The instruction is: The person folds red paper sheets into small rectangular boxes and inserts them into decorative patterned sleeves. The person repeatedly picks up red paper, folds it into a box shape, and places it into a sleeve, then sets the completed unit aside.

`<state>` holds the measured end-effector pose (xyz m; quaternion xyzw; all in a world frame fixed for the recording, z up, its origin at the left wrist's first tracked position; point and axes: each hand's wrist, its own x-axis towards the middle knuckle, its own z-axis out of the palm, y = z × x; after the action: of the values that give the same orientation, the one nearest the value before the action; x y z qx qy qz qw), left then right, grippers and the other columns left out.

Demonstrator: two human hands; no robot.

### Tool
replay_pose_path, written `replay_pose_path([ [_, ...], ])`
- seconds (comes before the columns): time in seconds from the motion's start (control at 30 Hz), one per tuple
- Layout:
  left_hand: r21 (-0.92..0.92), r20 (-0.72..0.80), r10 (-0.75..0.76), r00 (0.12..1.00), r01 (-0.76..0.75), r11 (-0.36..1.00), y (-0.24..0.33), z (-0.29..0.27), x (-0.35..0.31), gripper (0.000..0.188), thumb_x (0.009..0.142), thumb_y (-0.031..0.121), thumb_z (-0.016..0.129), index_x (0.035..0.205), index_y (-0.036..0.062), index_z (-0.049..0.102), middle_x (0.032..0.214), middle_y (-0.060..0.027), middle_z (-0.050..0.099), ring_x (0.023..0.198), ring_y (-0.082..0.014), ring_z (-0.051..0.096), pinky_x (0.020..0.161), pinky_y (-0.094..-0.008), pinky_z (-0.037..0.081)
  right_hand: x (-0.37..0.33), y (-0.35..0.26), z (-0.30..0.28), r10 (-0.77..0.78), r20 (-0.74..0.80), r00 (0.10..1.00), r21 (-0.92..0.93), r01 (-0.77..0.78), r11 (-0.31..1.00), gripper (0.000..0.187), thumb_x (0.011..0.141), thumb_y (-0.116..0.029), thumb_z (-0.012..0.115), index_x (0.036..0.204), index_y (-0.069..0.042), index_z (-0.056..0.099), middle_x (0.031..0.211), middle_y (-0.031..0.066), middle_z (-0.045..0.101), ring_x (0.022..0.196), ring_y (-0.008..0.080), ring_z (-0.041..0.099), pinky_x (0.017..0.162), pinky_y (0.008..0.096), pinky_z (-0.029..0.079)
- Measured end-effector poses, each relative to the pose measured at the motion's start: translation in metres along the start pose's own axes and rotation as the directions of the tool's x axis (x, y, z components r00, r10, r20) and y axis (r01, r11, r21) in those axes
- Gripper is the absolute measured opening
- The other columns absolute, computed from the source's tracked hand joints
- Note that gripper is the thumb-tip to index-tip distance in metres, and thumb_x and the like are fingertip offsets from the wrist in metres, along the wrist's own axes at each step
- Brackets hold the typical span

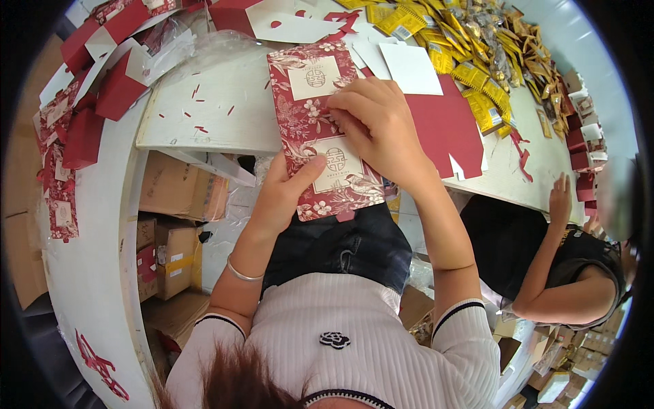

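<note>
A long red and cream cardboard box blank point(293, 109), printed with flowers and birds, leans across the table's near edge above my lap. My left hand point(281, 195) grips its lower left side, thumb on the printed face and fingers behind. Over the middle of the blank, my right hand point(378, 123) has its fingers bent in a pinch against the print. What lies between those fingertips, if anything, is hidden. Plain red sheets point(443, 129) and a white sheet point(411, 69) lie just beyond my right hand.
Yellow packets point(477, 102) heap at the back right. Folded red boxes point(122, 85) and clear plastic stand at the left. Small red scraps point(197, 100) dot the white table point(225, 126). A co-worker's arm point(555, 238) rests at the right. Cardboard cartons point(176, 255) sit below the table.
</note>
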<state>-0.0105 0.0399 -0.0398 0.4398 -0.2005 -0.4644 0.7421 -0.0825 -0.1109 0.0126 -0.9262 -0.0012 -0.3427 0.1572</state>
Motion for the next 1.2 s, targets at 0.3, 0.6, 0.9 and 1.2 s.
replay_pose_path([
  [0.3, 0.002, 0.025, 0.104, 0.994, -0.104, 0.995, -0.006, 0.019, -0.003, 0.035, 0.084, 0.005, 0.051, 0.117, -0.0008, 0.042, 0.106, -0.0071, 0.054, 0.091, -0.0116, 0.054, 0.079, -0.0253, 0.045, -0.002, 0.01, -0.009, 0.081, 0.106, 0.991, 0.353, -0.114, 0.929, 0.009, 0.069, -0.001, 0.06, 0.078, -0.002, 0.059, 0.07, 0.0077, 0.054, 0.069, 0.0249, 0.051, 0.064, 0.0344, 0.04],
  [0.6, -0.033, 0.036, 0.085, 0.996, -0.084, 0.996, -0.003, 0.018, 0.0, 0.034, 0.084, 0.005, 0.051, 0.116, -0.0011, 0.041, 0.107, -0.0073, 0.053, 0.092, -0.0106, 0.053, 0.079, -0.0253, 0.045, -0.001, 0.01, -0.011, -0.088, 0.126, 0.988, 0.022, 0.086, 0.996, 0.012, 0.07, 0.003, 0.059, 0.082, 0.001, 0.058, 0.079, 0.0105, 0.055, 0.074, 0.0267, 0.053, 0.065, 0.0322, 0.044],
  [0.9, -0.668, 0.206, -0.002, 0.978, 0.143, 0.73, -0.02, -0.003, 0.016, 0.033, 0.092, 0.021, 0.034, 0.117, -0.0001, 0.042, 0.114, -0.0111, 0.052, 0.102, -0.0193, 0.054, 0.088, -0.0327, 0.044, 0.014, 0.012, -0.024, 0.078, 0.351, 0.933, 0.173, -0.146, 0.974, 0.009, 0.07, -0.003, 0.059, 0.079, -0.001, 0.062, 0.075, 0.0127, 0.057, 0.07, 0.0285, 0.057, 0.062, 0.0355, 0.045],
  [1.2, -0.101, -0.054, 0.217, 0.975, -0.221, 0.97, -0.028, 0.004, 0.035, 0.025, 0.089, 0.013, 0.038, 0.1, -0.0048, 0.053, 0.093, -0.0101, 0.06, 0.077, -0.012, 0.061, 0.065, -0.0252, 0.052, 0.009, 0.004, -0.025, 0.163, 0.317, 0.934, 0.198, -0.233, 0.952, 0.019, 0.069, -0.003, 0.062, 0.089, 0.0, 0.061, 0.079, 0.0129, 0.059, 0.074, 0.0275, 0.056, 0.068, 0.0336, 0.045],
])
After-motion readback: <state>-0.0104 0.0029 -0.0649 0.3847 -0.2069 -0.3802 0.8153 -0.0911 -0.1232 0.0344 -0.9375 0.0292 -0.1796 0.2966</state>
